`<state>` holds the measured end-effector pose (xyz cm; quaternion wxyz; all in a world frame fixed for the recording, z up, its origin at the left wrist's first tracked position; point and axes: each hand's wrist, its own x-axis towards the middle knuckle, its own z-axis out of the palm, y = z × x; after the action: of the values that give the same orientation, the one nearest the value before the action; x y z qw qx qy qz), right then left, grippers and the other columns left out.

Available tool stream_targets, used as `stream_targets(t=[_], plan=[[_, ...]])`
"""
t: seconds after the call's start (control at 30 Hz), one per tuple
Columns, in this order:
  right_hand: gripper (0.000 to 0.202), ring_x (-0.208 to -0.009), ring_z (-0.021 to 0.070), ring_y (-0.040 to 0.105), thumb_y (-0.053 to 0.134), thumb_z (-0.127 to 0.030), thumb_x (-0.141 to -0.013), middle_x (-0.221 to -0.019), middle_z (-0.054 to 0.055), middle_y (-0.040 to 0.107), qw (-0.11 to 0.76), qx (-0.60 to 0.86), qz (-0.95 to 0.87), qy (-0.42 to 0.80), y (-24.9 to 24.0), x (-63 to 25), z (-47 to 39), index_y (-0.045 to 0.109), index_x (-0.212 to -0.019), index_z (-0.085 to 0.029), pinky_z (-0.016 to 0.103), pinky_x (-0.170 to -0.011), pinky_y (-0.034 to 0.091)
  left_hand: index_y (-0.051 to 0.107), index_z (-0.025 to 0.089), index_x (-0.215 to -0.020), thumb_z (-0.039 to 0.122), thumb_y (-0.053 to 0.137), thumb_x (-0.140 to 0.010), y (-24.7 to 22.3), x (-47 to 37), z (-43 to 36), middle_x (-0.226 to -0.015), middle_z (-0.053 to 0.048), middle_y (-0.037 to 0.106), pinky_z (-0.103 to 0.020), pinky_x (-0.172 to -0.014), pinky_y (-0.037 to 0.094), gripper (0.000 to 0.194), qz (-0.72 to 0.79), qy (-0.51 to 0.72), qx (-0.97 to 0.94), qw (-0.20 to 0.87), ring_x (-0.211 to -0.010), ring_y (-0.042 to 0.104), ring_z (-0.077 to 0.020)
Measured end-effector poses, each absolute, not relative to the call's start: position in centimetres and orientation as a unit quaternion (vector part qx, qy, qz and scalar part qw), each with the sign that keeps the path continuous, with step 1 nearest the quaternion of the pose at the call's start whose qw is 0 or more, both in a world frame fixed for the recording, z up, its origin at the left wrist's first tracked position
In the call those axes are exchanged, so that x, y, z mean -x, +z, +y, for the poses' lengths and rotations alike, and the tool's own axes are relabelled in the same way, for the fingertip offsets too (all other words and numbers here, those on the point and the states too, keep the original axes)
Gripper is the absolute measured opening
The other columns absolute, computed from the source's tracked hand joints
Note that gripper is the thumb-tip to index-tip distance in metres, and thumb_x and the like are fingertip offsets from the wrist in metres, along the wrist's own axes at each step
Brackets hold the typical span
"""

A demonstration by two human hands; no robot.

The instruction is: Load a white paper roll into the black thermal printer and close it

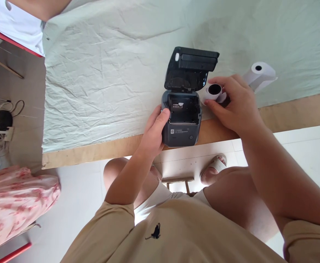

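A dark grey portable label printer [182,133] stands at the table's front edge with its black lid [193,62] swung up. Its paper bay shows no roll inside. My left hand [157,126] grips the printer's left side, thumb on the rim of the bay. Just right of the printer, my right hand [235,100] pinches a small white paper roll [209,95] with a dark hollow core. Behind that hand lies a second white paper roll [258,73], its loose end hanging out to the right.
A wrinkled pale green cloth [107,73] covers the table, leaving a wooden front edge [94,155] bare. Another person's arm [42,7] reaches in at the top left. Cables and a black device [2,118] lie at the left, above pink floral fabric [17,204].
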<state>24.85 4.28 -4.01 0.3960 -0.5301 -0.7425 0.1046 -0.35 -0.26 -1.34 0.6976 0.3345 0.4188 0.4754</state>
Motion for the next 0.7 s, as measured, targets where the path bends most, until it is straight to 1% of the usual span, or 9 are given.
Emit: stream_targets(t=[0.07, 0.13, 0.27, 0.33, 0.37, 0.47, 0.53, 0.63, 0.7], plan=[[0.058, -0.090, 0.0230, 0.074, 0.077, -0.030, -0.086, -0.115, 0.004, 0.076, 0.424, 0.526, -0.726, 0.128, -4.0, -24.9, 4.4, 0.069, -0.144, -0.036, 0.044, -0.085, 0.066, 0.080, 0.026, -0.117, 0.069, 0.077, -0.099, -1.3, 0.3, -0.3, -0.117, -0.005, 0.089, -0.039, -0.093, 0.074, 0.046, 0.427, 0.472, -0.335, 0.695, -0.121, 0.086, -0.0319], [0.060, -0.088, 0.0234, 0.075, 0.078, -0.032, -0.086, -0.117, 0.005, 0.078, 0.459, 0.536, -0.696, 0.134, -3.6, -24.8, 4.2, 0.064, -0.144, -0.034, 0.046, -0.084, 0.066, 0.079, 0.026, -0.116, 0.069, 0.078, -0.098, -1.2, 0.3, -0.2, -0.116, -0.005, 0.089, -0.039, -0.092, 0.074, 0.047, 0.426, 0.474, -0.333, 0.695, -0.119, 0.086, -0.0319], [0.040, -0.100, 0.0286, 0.078, 0.080, -0.039, -0.092, -0.120, 0.009, 0.079, 0.509, 0.548, -0.658, 0.088, -1.3, -23.5, 2.9, 0.063, -0.127, -0.033, 0.048, -0.088, 0.065, 0.078, 0.025, -0.111, 0.067, 0.085, -0.094, -1.0, 0.2, -0.1, -0.114, -0.006, 0.088, -0.042, -0.097, 0.074, 0.046, 0.421, 0.480, -0.333, 0.694, -0.119, 0.087, -0.0329], [0.031, -0.107, 0.0317, 0.080, 0.080, -0.040, -0.094, -0.117, 0.009, 0.080, 0.534, 0.509, -0.671, 0.069, 0.0, -22.2, 1.9, 0.063, -0.119, -0.033, 0.051, -0.092, 0.065, 0.077, 0.025, -0.111, 0.067, 0.085, -0.093, -1.0, 0.1, 0.0, -0.113, -0.006, 0.087, -0.042, -0.099, 0.073, 0.047, 0.424, 0.478, -0.338, 0.691, -0.122, 0.086, -0.0329], [0.027, -0.108, 0.0326, 0.080, 0.080, -0.038, -0.095, -0.114, 0.008, 0.080, 0.541, 0.484, -0.685, 0.066, 0.5, -21.5, 1.5, 0.063, -0.116, -0.033, 0.052, -0.093, 0.065, 0.077, 0.024, -0.111, 0.068, 0.085, -0.093, -0.9, 0.1, 0.0, -0.114, -0.006, 0.087, -0.041, -0.099, 0.073, 0.047, 0.425, 0.479, -0.341, 0.688, -0.123, 0.085, -0.0326], [0.016, -0.103, 0.0307, 0.081, 0.076, -0.024, -0.098, -0.109, 0.005, 0.083, 0.507, 0.442, -0.737, 0.072, 1.1, -19.6, 0.6, 0.067, -0.107, -0.033, 0.051, -0.090, 0.065, 0.077, 0.024, -0.110, 0.068, 0.084, -0.094, -0.9, 0.1, -0.1, -0.113, -0.005, 0.087, -0.039, -0.097, 0.072, 0.048, 0.435, 0.484, -0.349, 0.675, -0.125, 0.084, -0.0312], [0.015, -0.101, 0.0292, 0.082, 0.071, -0.018, -0.100, -0.111, 0.004, 0.085, 0.462, 0.446, -0.763, 0.077, 0.9, -19.0, 0.5, 0.069, -0.103, -0.032, 0.049, -0.087, 0.064, 0.077, 0.024, -0.110, 0.068, 0.084, -0.094, -0.8, 0.1, -0.2, -0.109, -0.005, 0.086, -0.036, -0.090, 0.072, 0.047, 0.435, 0.483, -0.358, 0.670, -0.126, 0.083, -0.0309], [0.019, -0.106, 0.0287, 0.083, 0.066, -0.014, -0.103, -0.117, 0.004, 0.087, 0.417, 0.451, -0.781, 0.109, 0.3, -18.9, 0.9, 0.074, -0.104, -0.031, 0.048, -0.091, 0.062, 0.078, 0.025, -0.107, 0.067, 0.084, -0.096, -0.8, 0.2, -0.4, -0.098, -0.005, 0.084, -0.032, -0.075, 0.069, 0.044, 0.423, 0.483, -0.365, 0.674, -0.123, 0.083, -0.0315], [0.019, -0.104, 0.0275, 0.084, 0.067, -0.014, -0.104, -0.115, 0.003, 0.087, 0.425, 0.438, -0.784, 0.117, 0.2, -19.1, 1.1, 0.076, -0.102, -0.031, 0.046, -0.091, 0.061, 0.077, 0.025, -0.106, 0.066, 0.083, -0.096, -0.7, 0.2, -0.4, -0.097, -0.005, 0.083, -0.034, -0.076, 0.069, 0.042, 0.420, 0.483, -0.361, 0.679, -0.121, 0.084, -0.0314]])
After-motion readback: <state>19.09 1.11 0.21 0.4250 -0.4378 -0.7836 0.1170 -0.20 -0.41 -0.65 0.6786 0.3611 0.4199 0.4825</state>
